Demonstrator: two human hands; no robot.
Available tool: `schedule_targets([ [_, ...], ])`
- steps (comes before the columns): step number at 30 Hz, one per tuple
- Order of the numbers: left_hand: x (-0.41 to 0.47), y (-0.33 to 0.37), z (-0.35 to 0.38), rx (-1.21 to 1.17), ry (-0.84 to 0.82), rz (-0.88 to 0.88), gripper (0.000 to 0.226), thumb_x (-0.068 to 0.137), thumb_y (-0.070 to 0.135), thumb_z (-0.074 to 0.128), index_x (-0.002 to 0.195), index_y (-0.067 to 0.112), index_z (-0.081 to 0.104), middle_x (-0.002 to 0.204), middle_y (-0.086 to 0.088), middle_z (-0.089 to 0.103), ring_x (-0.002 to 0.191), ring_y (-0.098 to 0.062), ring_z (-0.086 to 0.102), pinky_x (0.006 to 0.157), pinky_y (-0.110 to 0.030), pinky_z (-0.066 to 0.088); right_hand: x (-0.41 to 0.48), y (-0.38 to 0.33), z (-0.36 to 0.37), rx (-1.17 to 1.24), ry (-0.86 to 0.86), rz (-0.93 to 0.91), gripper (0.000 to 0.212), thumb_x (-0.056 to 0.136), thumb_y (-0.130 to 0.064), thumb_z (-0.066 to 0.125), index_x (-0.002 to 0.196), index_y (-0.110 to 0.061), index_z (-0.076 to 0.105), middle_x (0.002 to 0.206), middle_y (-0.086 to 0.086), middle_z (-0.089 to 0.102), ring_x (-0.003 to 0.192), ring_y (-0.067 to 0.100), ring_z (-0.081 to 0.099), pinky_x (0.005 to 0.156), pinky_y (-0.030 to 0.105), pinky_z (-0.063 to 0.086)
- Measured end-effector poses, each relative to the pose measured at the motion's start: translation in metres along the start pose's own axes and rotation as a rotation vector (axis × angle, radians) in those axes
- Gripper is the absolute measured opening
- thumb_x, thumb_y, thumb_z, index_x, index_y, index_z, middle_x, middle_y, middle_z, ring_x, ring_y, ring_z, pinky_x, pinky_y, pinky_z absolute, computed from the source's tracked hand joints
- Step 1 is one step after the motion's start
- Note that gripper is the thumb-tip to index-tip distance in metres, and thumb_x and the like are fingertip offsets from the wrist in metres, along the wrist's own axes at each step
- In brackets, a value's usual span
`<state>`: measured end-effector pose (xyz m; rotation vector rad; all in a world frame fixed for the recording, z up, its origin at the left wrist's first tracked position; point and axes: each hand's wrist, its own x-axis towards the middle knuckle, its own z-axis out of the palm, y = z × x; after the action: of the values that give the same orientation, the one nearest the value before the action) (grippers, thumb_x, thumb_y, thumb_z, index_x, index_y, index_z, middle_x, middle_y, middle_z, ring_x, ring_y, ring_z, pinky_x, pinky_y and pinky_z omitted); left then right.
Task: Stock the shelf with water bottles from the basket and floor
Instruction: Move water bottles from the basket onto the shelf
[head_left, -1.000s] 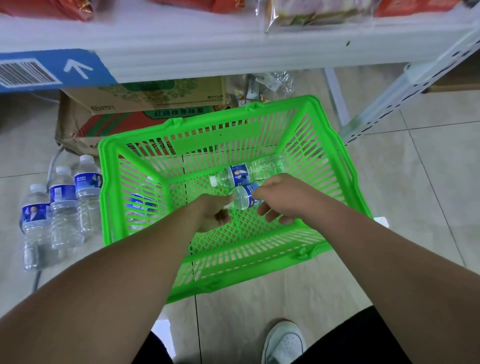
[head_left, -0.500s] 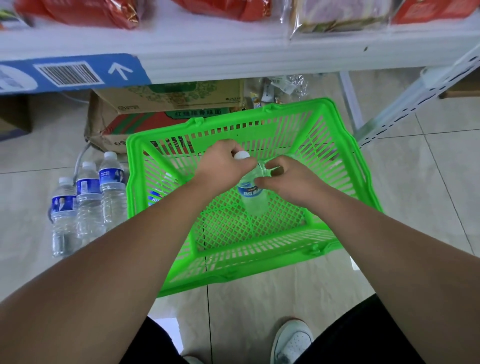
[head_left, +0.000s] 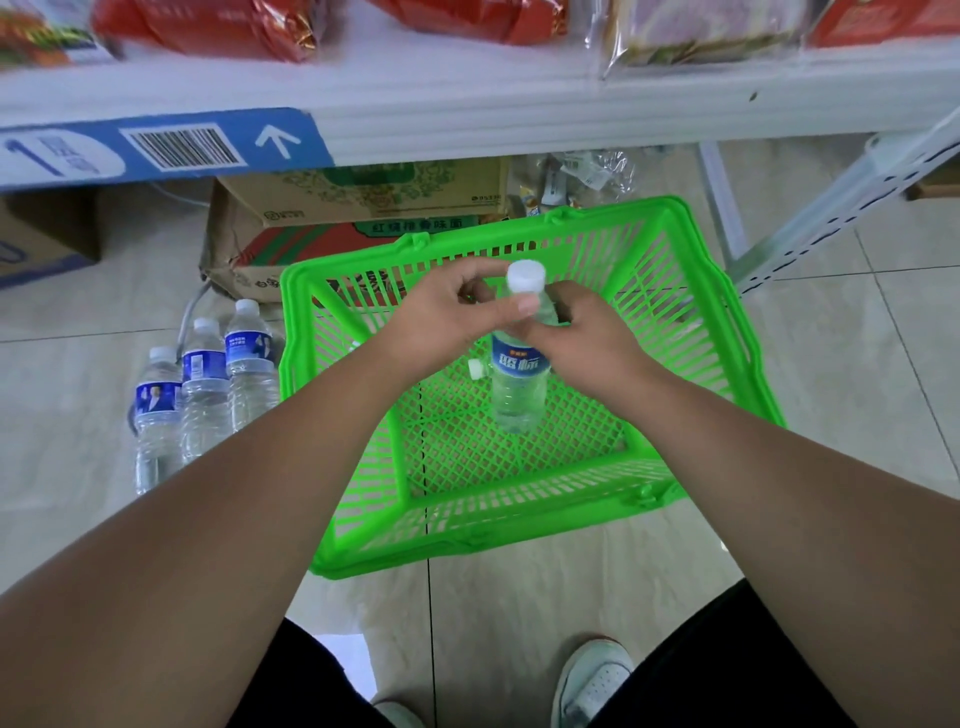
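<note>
Right now you hold one water bottle (head_left: 519, 387) upright in both hands above the middle of the green basket (head_left: 748, 384), its white cap (head_left: 525, 278) uppermost and its blue label facing you. Your left hand (head_left: 447, 319) pinches the neck just under the cap, the thumb laid across the front. Your right hand (head_left: 589, 340) curls its fingers round the shoulder of the bottle from the other side. A second small white cap (head_left: 475, 369) shows beside the bottle, low in the basket; you cannot tell what it belongs to. The basket sits on the tiled floor (head_left: 857, 415), under the front edge of the white shelf (head_left: 519, 114). Three more bottles (head_left: 205, 387) stand upright in a row on the floor just beside the basket's left wall, near its far left corner. Behind the basket's far edge lies a cardboard box (head_left: 363, 208). A blue barcode strip (head_left: 171, 148) runs along the left part of the shelf edge, and red packets (head_left: 208, 21) lie on the shelf above it.
</note>
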<state>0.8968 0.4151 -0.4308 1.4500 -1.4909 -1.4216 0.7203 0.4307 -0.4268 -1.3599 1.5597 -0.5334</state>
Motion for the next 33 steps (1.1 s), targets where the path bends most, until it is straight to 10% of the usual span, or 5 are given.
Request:
schedule_targets([
  [3, -0.013, -0.016, -0.012, 0.13, -0.098, -0.165, 0.093, 0.064, 0.061, 0.08, 0.145, 0.028, 0.05, 0.123, 0.013, 0.058, 0.105, 0.001, 0.061, 0.082, -0.018, 0.052, 0.0, -0.006, -0.007, 0.146, 0.062, 0.041, 0.039, 0.086, -0.055, 0.073, 0.107, -0.022, 0.069, 0.1, -0.004, 0.076, 0.09, 0.013, 0.075, 0.083, 0.043, 0.06],
  [7, -0.036, -0.031, -0.008, 0.197, -0.22, -0.229, 0.074, 0.076, 0.043, 0.086, 0.141, 0.025, 0.055, 0.135, 0.008, 0.065, 0.123, -0.011, 0.062, 0.109, -0.038, 0.048, -0.005, -0.032, -0.008, 0.226, 0.072, 0.011, 0.072, 0.074, -0.069, 0.068, 0.107, -0.005, 0.069, 0.099, 0.01, 0.077, 0.093, 0.027, 0.075, 0.083, 0.06, 0.059],
  [15, -0.068, 0.006, -0.011, 0.205, 0.06, -0.155, 0.052, 0.07, 0.048, 0.087, 0.115, 0.031, 0.071, 0.102, 0.016, 0.077, 0.09, -0.005, 0.073, 0.086, -0.031, 0.056, -0.023, -0.094, -0.018, 0.208, 0.02, -0.072, 0.091, 0.063, -0.083, 0.066, 0.125, -0.017, 0.068, 0.124, 0.004, 0.072, 0.112, 0.022, 0.07, 0.096, 0.055, 0.057],
  [21, -0.093, 0.065, -0.035, 0.266, 0.095, -0.141, 0.037, 0.07, 0.048, 0.089, 0.102, 0.042, 0.071, 0.089, 0.03, 0.074, 0.078, 0.011, 0.068, 0.067, -0.014, 0.049, -0.052, -0.146, -0.043, 0.139, -0.049, -0.249, 0.03, 0.076, -0.071, 0.066, 0.094, -0.049, 0.074, 0.091, -0.02, 0.078, 0.083, 0.0, 0.074, 0.077, 0.047, 0.064],
  [33, -0.164, 0.326, -0.078, 0.24, 0.018, -0.07, 0.035, 0.069, 0.049, 0.089, 0.098, 0.043, 0.07, 0.081, 0.04, 0.069, 0.074, 0.019, 0.064, 0.057, -0.003, 0.04, -0.181, -0.365, -0.182, 0.074, 0.01, -0.232, 0.035, 0.072, -0.074, 0.065, 0.093, -0.048, 0.075, 0.094, -0.019, 0.077, 0.088, -0.001, 0.073, 0.083, 0.042, 0.061],
])
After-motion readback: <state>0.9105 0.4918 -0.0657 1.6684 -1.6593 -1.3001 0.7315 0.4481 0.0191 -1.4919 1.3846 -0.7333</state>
